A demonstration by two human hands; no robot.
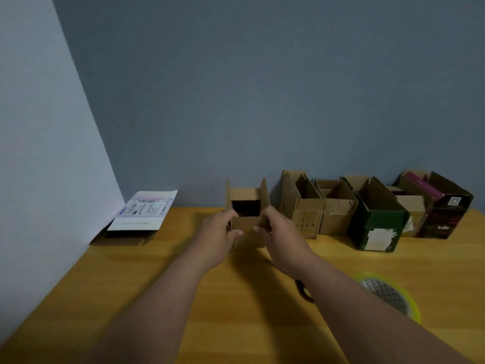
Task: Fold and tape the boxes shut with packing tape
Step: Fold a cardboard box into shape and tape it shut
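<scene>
Small box (246, 210) (open, interior dark) gripped by left hand (215, 236) and right hand (282, 239) fingers.

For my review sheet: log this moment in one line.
both hands grip small brown box | flaps up, untaped | tape roll idle on table

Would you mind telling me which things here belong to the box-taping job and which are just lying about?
In the job:
- small open box, held by left hand and right hand
- tape roll
- row of open boxes

Lying about:
- flattened box with label, by the wall
- dark object, partly hidden under the right arm
</scene>
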